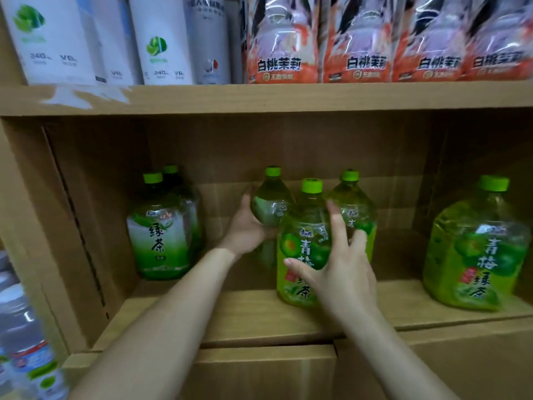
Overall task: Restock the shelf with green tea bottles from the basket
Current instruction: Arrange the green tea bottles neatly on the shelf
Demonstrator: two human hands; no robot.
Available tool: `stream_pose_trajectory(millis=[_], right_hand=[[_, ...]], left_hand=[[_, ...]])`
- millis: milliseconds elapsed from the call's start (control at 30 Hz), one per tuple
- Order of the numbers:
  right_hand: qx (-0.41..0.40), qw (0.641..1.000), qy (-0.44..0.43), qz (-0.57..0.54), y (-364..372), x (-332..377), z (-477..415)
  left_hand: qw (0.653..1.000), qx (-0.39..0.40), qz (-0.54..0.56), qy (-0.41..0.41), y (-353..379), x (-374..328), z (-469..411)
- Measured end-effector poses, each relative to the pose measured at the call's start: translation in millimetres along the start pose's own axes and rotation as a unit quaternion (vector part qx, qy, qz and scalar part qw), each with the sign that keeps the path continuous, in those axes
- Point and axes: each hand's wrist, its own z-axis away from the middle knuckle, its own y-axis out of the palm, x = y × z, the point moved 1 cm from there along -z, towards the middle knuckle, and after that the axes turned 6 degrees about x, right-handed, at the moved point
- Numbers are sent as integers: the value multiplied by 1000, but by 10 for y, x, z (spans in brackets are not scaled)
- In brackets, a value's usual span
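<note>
Far left, below shelf level: blurred water bottles (23, 327). Upper board: white cartons (161, 39), then orange packs (360, 44).

Shelf (253, 321), left end: a pair of tea bottles (161, 226) stands one behind the other, with dark green labels and caps up.

Left hand (246, 226): reaches deep into the bay, fingers wrapped round the left flank of the held bottle (272, 203) at its shoulder, a firm grasp. This bottle is upright with its long axis vertical and a green cap on top. The liquid is darker than its neighbours' and the label is turned partly away. It sits at the back, behind and left of the front bottle (302, 255). Its base is hidden, so I cannot tell whether it stands on the board.

Key relation: the bottle lies to the right of the left palm, and open board lies to the hand's left, towards the pair. The left hand is the nearer one and already has it.

Rear-right bottle (360, 209): upright, just beside the front one.

Right hand (343, 272): fingers (338, 226) straight and spread, grasping nothing. It lies against the front bottle's label side, and I judge it is steadying that bottle.

Far-right bottle (476, 249): stands alone, well apart, with lime-green liquid.

Basket: not in view.
</note>
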Motion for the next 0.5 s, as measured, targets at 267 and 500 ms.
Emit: stream_pose_trajectory(millis=[267, 500], right_hand=[[19, 999, -2, 39, 189, 133, -158], [33, 987, -35, 153, 71, 127, -353]], left_hand=[[966, -171, -193, -19, -147, 94, 239], [953, -158, -256, 38, -207, -10, 551]])
